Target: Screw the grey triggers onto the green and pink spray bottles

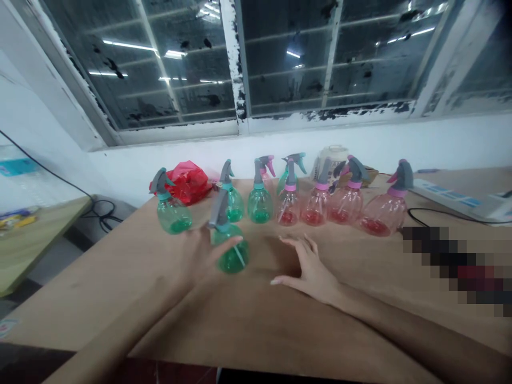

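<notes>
My left hand is wrapped round a green spray bottle with a grey trigger head; motion blurs the hand, but its thumb shows across the bottle. My right hand hovers low over the table with thumb and fingers apart, holding nothing. Behind my hands, a row of bottles stands on the table: a green spray bottle near the middle, another green one at the left. Pink spray bottles, such as the middle pink bottle and the rightmost pink bottle, make up the right part.
A crumpled red plastic bag lies at the back left. Behind the pink bottles is a whitish printed bag. At the right, a white power strip-like object lies with a black cable. A wooden table carries everything; windows are behind.
</notes>
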Motion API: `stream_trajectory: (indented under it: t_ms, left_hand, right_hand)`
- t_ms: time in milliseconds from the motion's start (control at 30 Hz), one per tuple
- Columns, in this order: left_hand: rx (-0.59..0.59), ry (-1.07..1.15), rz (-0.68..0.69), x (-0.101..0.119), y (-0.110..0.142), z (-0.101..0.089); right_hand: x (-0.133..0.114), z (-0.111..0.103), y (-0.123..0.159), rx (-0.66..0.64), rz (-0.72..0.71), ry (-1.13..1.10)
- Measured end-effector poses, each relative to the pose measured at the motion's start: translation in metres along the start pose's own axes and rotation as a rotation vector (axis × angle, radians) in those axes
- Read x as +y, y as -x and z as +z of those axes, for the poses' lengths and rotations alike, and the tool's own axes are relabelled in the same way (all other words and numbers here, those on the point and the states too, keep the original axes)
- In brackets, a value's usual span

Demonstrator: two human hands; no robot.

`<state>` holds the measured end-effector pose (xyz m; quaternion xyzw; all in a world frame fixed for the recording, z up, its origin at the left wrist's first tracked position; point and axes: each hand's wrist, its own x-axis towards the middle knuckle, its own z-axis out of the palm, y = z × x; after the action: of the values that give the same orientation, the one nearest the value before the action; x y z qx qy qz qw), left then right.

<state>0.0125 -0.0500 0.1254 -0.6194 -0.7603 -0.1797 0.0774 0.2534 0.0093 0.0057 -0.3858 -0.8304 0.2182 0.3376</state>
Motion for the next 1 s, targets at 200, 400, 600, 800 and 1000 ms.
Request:
stream_trajectory:
  t_ms: [200,400,600,800,1000]
  left_hand:
    - [-0.056,-0.111,0.19,0.061,0.035,0.01]
    - [0.005,0.122,0.247,0.074,0.038,0.023]
    - [-0.091,0.661,0.166,0.074,0.024,0.028]
    - [-0.109,0.888,0.246,0.097,0.004,0.027]
    - [-0.059,0.972,0.319,0.109,-0.013,0.037]
  right_hand:
    - [-0.005,-0.004,-0.002,-0.104,-0.284,-0.023]
    - [-0.008,-0.005,-0.003,-0.097,-0.223,-0.069]
    - [-0.018,-0.011,-0.005,-0.109,-0.174,-0.116]
    - [-0.02,-0.013,-0.007,-0.102,-0.114,-0.19]
    - [-0.009,-0.01,-0.011,-0.052,-0.11,-0.351]
